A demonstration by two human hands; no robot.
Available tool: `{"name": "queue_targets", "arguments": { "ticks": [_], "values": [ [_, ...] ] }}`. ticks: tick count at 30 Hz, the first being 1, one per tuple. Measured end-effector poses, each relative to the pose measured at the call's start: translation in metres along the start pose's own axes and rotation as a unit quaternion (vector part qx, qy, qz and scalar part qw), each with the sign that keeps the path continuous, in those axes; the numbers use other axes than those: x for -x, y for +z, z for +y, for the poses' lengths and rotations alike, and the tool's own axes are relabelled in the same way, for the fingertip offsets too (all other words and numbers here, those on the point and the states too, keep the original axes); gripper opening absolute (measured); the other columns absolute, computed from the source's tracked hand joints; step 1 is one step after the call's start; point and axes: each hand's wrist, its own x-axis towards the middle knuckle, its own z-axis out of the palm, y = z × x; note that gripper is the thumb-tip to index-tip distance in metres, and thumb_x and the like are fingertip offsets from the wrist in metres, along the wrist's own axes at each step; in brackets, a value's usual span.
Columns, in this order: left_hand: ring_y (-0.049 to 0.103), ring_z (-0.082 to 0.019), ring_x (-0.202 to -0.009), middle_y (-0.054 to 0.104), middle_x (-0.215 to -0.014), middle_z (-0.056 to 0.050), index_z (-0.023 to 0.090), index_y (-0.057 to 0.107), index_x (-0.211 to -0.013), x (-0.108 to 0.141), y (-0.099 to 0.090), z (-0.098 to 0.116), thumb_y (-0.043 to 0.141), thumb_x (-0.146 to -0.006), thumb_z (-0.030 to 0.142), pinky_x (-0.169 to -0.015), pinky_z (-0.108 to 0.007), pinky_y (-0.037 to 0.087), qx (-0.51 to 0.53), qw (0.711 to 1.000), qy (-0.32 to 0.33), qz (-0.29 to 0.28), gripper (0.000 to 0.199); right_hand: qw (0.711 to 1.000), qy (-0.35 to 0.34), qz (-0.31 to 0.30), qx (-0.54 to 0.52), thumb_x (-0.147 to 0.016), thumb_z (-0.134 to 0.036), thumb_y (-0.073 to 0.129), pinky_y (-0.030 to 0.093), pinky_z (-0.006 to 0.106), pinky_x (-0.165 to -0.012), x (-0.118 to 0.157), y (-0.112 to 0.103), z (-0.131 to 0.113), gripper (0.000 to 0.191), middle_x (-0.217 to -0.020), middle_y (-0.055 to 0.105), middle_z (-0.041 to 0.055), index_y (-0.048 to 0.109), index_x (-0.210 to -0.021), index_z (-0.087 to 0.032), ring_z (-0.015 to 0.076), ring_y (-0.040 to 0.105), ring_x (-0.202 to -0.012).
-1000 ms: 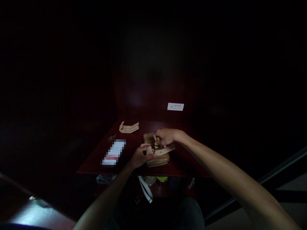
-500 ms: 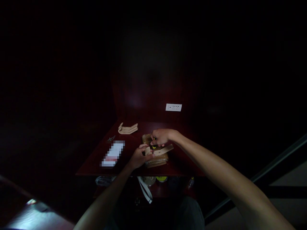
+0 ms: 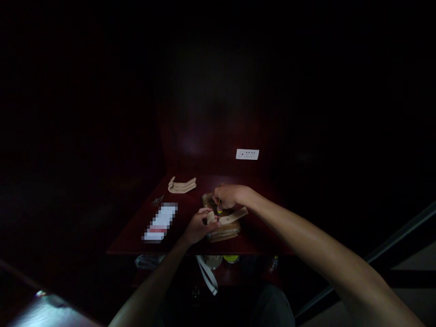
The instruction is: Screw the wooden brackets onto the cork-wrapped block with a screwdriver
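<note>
Room is dimly lit; most of the frame falls into near-black shadow. A dark red wall panel (image 3: pixel 192 136) rises behind a dark red wooden bench (image 3: pixel 131 236), with a faint pale glow on its surface. A white socket plate (image 3: pixel 247 154) sits beyond the far edge of the bench. A lower shelf (image 3: pixel 238 277) lies beneath the bench. A dark diagonal rail (image 3: pixel 398 234) crosses the right side, above a pale floor (image 3: pixel 412 295). A bright reflective patch (image 3: pixel 37 311) shows at lower left.

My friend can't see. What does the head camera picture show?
The right hand pinches a small yellow-handled tool above a pale wooden strip, which the left hand holds over a brown parcel. Curved wooden pieces lie nearby on a dark red table.
</note>
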Motion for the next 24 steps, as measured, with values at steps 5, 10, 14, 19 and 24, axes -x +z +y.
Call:
{"name": "queue_targets", "arguments": {
  "ticks": [5,10,14,19,24],
  "values": [
    [0.053,-0.024,-0.111,0.056,-0.115,-0.009,0.019,0.075,-0.086,0.001,0.001,0.0,0.075,-0.064,0.039,-0.099,-0.034,0.042,0.004,1.0,-0.002,0.0,0.03,0.998,-0.017,-0.029,-0.045,-0.076,-0.033,0.063,0.035,0.022,-0.052,-0.007,0.001,0.01,0.03,-0.09,0.07,0.007,0.069,-0.099,-0.014,0.0158,0.061,-0.072],
    [0.054,-0.024,-0.109,0.056,-0.113,-0.009,0.018,0.075,-0.087,0.002,0.001,0.002,0.075,-0.064,0.039,-0.098,-0.033,0.042,0.003,1.0,-0.004,0.004,0.031,0.996,-0.008,-0.069,-0.063,-0.079,-0.039,0.058,0.034,0.022,-0.051,-0.011,0.0,0.014,0.035,-0.084,0.069,0.0064,0.069,-0.097,-0.012,0.0129,0.057,-0.063],
    [0.055,-0.024,-0.108,0.056,-0.113,-0.01,0.017,0.074,-0.088,0.003,0.001,0.001,0.075,-0.064,0.039,-0.097,-0.034,0.043,-0.001,1.0,0.003,0.011,0.032,0.995,0.006,-0.083,-0.055,-0.081,-0.042,0.053,0.034,0.024,-0.05,-0.014,0.003,0.015,0.039,-0.08,0.069,0.0075,0.071,-0.092,-0.009,0.0131,0.055,-0.059],
    [0.055,-0.024,-0.11,0.059,-0.113,-0.01,0.017,0.073,-0.088,0.002,0.003,-0.005,0.075,-0.064,0.039,-0.098,-0.034,0.041,-0.008,0.999,0.027,0.024,0.032,0.991,-0.011,-0.106,-0.076,-0.069,-0.042,0.067,0.037,0.023,-0.052,-0.014,0.005,0.016,0.043,-0.082,0.068,0.0053,0.069,-0.097,-0.01,0.0148,0.057,-0.063],
    [0.057,-0.023,-0.107,0.059,-0.112,-0.01,0.017,0.071,-0.089,0.003,0.003,-0.005,0.074,-0.065,0.039,-0.097,-0.033,0.042,-0.017,0.999,0.039,0.029,0.032,0.981,-0.008,-0.121,-0.151,-0.069,-0.029,0.069,0.04,0.022,-0.054,-0.017,0.005,0.016,0.03,-0.069,0.065,0.0008,0.066,-0.093,-0.011,0.0123,0.058,-0.059]
  ]
}}
